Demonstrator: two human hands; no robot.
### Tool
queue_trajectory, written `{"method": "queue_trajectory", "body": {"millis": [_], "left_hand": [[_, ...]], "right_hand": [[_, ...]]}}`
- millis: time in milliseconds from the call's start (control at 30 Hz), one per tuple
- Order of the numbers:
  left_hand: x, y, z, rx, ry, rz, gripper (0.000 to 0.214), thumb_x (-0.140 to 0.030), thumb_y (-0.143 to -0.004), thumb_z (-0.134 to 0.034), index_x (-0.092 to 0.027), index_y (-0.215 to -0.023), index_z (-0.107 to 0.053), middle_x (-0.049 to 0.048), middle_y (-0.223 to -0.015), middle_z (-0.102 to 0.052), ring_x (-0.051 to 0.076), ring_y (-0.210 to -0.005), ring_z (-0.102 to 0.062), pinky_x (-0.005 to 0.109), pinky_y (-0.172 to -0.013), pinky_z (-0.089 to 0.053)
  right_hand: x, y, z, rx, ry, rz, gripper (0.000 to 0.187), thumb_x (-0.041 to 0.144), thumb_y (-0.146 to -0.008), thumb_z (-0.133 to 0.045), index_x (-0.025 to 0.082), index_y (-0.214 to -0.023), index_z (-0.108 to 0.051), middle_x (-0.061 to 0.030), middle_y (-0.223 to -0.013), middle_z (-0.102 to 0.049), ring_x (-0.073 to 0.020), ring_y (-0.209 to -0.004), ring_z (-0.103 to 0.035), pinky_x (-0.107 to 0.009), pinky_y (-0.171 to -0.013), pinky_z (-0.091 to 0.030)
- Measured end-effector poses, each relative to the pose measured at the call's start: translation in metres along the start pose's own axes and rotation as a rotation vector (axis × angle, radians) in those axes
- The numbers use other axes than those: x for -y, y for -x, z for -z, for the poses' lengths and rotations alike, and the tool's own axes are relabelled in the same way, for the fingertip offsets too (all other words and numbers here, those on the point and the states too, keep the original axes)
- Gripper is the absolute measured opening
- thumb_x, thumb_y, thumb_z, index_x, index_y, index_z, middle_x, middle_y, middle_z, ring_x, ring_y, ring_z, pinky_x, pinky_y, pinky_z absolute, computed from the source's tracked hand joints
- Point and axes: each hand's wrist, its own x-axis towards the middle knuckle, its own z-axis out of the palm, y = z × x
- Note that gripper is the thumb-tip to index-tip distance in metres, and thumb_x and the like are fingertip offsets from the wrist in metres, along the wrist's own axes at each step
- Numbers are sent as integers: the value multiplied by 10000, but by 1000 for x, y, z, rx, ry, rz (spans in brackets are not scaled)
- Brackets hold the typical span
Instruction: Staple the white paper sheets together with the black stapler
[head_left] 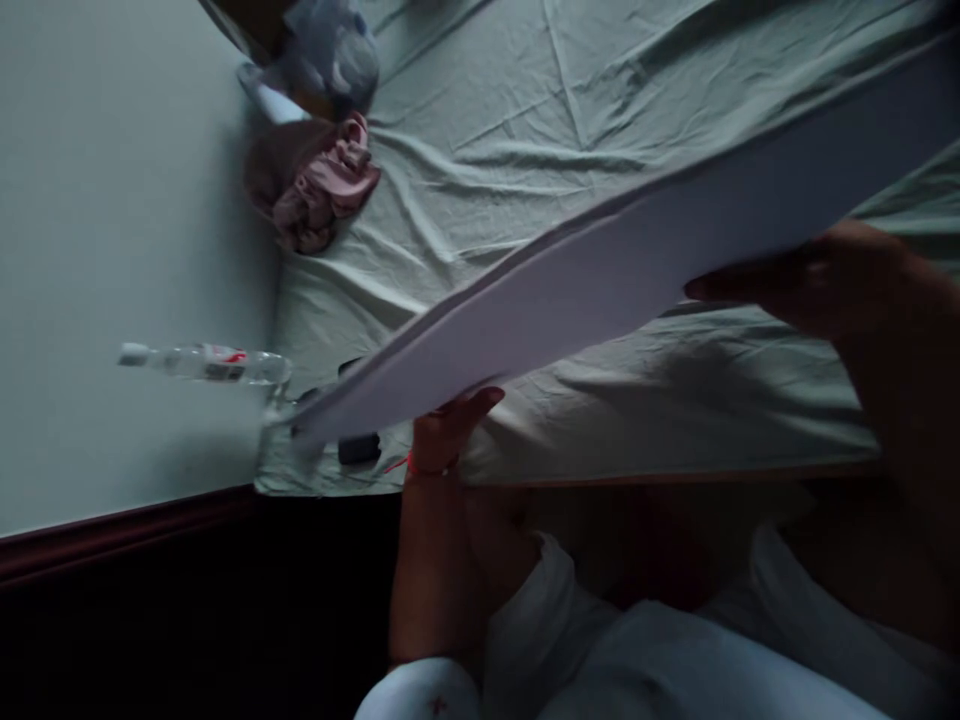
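A large flat white board or folded sheet [600, 290] stretches slantwise across the view above a bed with a wrinkled pale green sheet [525, 120]. My left hand [450, 425] grips its lower edge near the bed's near side, thumb up against the underside; a red thread circles the wrist. My right hand [810, 280] holds the upper right part, fingers curled over its edge. Both arms are in white sleeves.
A pink crumpled cloth [322, 185] lies at the bed's left edge by the wall. A clear plastic bottle [206, 362] sits near the wall. Small dark objects [358, 448] rest on the sheet under the board. A bag or bundle [330, 50] is at the top.
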Motion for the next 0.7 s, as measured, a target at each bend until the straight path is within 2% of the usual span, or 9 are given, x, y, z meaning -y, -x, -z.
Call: {"method": "queue_trajectory", "body": {"millis": [133, 267, 367, 433, 533, 700], "left_hand": [[-1, -1, -8, 46, -236, -99, 481, -610, -644, -889, -223, -900, -759, 65, -927, -772, 272, -999, -723, 434, -1058, -547], [-6, 0, -17, -60, -203, -62, 539, -617, -841, -750, -181, -1156, -730, 121, -1185, -752, 272, -1191, -686, 428, -1144, -489], [-7, -1, -22, -97, -48, -1, 628, -617, -817, -785, -213, -1287, -680, 114, -1360, -686, 262, -1325, -615, 394, -1215, -413], [-8, -2, -25, -91, 37, 37, 671, -634, -793, -801, -242, -1319, -659, 93, -1407, -661, 254, -1353, -593, 395, -1231, -396], [-11, -4, -30, -105, 95, 86, 708, -681, -726, -831, -247, -1265, -683, 82, -1344, -699, 261, -1313, -619, 400, -1202, -434], [-16, -5, -35, -109, 105, 114, 704, -677, -692, -854, -237, -1218, -695, 91, -1321, -710, 270, -1295, -628, 400, -1174, -465]], "right_hand": [[-2, 0, 0, 54, -79, -15, 475, 315, -471, -783, 232, -914, -629, 3, -993, -612, -183, -956, -570, -310, -831, -462], [4, 0, 2, 37, -38, -71, 314, 319, -569, -744, 165, -828, -658, -36, -946, -622, -172, -899, -589, -354, -876, -433], [9, 0, 3, 116, -128, -183, 320, 350, -609, -714, 142, -848, -670, -64, -925, -628, -196, -861, -609, -385, -786, -486], [9, 0, 3, 150, -193, -239, 352, 352, -598, -721, 151, -884, -670, -71, -953, -627, -215, -848, -617, -366, -680, -523], [4, -2, 2, 138, -212, -290, 343, 357, -585, -737, 160, -856, -664, -79, -948, -628, -196, -756, -629, -302, -553, -533], [-1, -3, -2, 124, -181, -288, 261, 335, -610, -740, 147, -759, -639, -68, -751, -623, -151, -574, -609, -261, -456, -518]]}}
